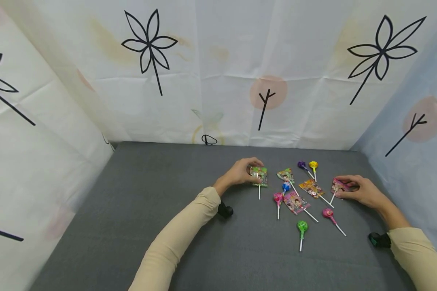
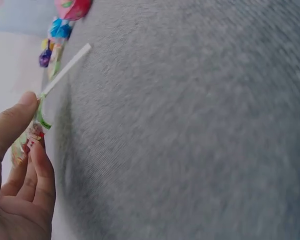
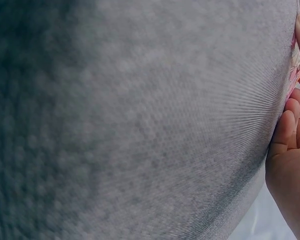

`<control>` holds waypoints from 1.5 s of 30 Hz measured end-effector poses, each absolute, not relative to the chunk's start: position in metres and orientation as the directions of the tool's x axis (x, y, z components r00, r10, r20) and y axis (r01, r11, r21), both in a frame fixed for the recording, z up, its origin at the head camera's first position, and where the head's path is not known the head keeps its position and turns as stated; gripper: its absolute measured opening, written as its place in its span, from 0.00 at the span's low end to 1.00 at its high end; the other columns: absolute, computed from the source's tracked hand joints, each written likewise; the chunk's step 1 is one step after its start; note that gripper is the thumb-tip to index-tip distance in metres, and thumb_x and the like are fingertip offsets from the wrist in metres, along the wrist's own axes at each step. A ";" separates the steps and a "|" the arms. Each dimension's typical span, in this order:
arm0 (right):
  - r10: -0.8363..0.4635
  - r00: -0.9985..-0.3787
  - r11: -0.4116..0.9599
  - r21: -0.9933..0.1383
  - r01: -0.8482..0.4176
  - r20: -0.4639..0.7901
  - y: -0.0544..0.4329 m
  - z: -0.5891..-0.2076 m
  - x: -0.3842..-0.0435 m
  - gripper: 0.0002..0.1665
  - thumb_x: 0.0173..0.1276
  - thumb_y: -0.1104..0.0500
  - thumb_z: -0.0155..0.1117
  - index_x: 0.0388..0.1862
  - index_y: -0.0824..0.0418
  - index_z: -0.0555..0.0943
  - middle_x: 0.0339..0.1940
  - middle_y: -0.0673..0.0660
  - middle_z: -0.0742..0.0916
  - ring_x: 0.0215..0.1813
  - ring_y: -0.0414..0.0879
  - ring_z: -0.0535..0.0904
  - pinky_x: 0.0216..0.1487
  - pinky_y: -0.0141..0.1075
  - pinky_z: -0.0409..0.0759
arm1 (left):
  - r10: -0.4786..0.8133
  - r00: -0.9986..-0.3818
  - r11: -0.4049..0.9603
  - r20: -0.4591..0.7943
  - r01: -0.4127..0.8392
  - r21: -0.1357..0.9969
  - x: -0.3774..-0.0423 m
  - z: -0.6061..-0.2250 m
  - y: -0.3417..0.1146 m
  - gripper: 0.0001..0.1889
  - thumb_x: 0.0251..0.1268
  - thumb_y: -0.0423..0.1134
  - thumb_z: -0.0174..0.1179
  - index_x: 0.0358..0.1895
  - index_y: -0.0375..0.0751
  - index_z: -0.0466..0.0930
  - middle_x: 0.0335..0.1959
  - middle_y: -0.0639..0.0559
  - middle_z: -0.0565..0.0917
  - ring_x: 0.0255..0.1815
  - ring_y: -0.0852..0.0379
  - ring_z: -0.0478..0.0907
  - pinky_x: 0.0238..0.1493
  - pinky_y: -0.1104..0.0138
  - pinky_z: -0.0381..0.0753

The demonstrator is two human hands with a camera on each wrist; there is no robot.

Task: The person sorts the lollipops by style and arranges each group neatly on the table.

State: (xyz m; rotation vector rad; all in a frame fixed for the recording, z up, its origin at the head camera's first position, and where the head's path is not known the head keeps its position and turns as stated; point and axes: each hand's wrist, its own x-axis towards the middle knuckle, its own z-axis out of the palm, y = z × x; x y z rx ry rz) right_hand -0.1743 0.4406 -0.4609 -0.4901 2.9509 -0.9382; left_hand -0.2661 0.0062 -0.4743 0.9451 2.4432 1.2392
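Note:
My left hand (image 1: 239,172) pinches a lollipop in a flat green wrapper (image 1: 259,176) between thumb and fingers. In the left wrist view its white stick (image 2: 67,68) points away from the thumb. On the right side, my right hand (image 1: 363,193) grips the edges of a lollipop in a flat pink wrapper (image 1: 338,186). Only a sliver of that pink wrapper (image 3: 293,80) shows beside the fingers in the right wrist view. Between the hands lie another green-wrapped lollipop (image 1: 285,175), an orange-wrapped one (image 1: 311,188) and a second pink-wrapped one (image 1: 296,202).
Round lollipops lie about on the grey table (image 1: 149,210): purple (image 1: 301,164), yellow (image 1: 313,165), blue (image 1: 286,186), green (image 1: 302,226), and two pink, one left (image 1: 278,197) and one right (image 1: 327,213). Patterned white curtains (image 1: 218,60) hang behind and at the sides.

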 end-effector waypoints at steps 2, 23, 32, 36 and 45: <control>-0.296 -0.951 0.772 -0.565 -0.291 0.085 0.440 -0.460 -0.174 0.30 0.61 0.64 0.79 0.59 0.75 0.78 0.51 0.69 0.81 0.47 0.41 0.73 0.40 0.32 0.73 | 0.643 -0.763 0.410 0.070 0.420 0.809 -0.266 -0.473 0.002 0.23 0.61 0.39 0.75 0.60 0.46 0.82 0.60 0.46 0.79 0.38 0.58 0.77 0.38 0.66 0.77; -0.288 -0.954 0.779 -0.558 -0.284 0.084 0.437 -0.459 -0.172 0.32 0.61 0.62 0.79 0.59 0.76 0.78 0.51 0.71 0.81 0.47 0.41 0.72 0.40 0.32 0.73 | 0.610 -0.790 0.299 0.064 0.304 0.904 -0.277 -0.458 -0.095 0.19 0.63 0.33 0.73 0.57 0.38 0.84 0.51 0.48 0.81 0.33 0.57 0.75 0.36 0.63 0.75; -0.280 -0.958 0.792 -0.548 -0.269 0.066 0.438 -0.460 -0.173 0.33 0.61 0.62 0.79 0.60 0.77 0.77 0.51 0.71 0.81 0.47 0.50 0.73 0.39 0.32 0.72 | 0.575 -0.814 0.304 0.084 0.307 0.902 -0.275 -0.455 -0.155 0.19 0.63 0.31 0.72 0.57 0.33 0.83 0.43 0.44 0.80 0.28 0.58 0.70 0.33 0.63 0.71; -0.281 -0.957 0.790 -0.549 -0.273 0.072 0.439 -0.461 -0.173 0.33 0.61 0.62 0.79 0.60 0.76 0.78 0.51 0.71 0.81 0.47 0.48 0.73 0.40 0.31 0.73 | 0.552 -0.830 0.324 0.080 0.302 0.897 -0.274 -0.457 -0.182 0.19 0.63 0.31 0.72 0.57 0.33 0.83 0.34 0.46 0.78 0.23 0.60 0.64 0.31 0.64 0.69; -0.288 -0.953 0.774 -0.564 -0.288 0.091 0.439 -0.460 -0.172 0.31 0.61 0.63 0.79 0.59 0.76 0.78 0.51 0.70 0.81 0.46 0.39 0.72 0.40 0.31 0.73 | 0.500 -0.866 0.411 0.024 0.262 0.873 -0.269 -0.457 -0.234 0.20 0.63 0.32 0.73 0.57 0.33 0.83 0.33 0.46 0.78 0.27 0.58 0.68 0.33 0.63 0.70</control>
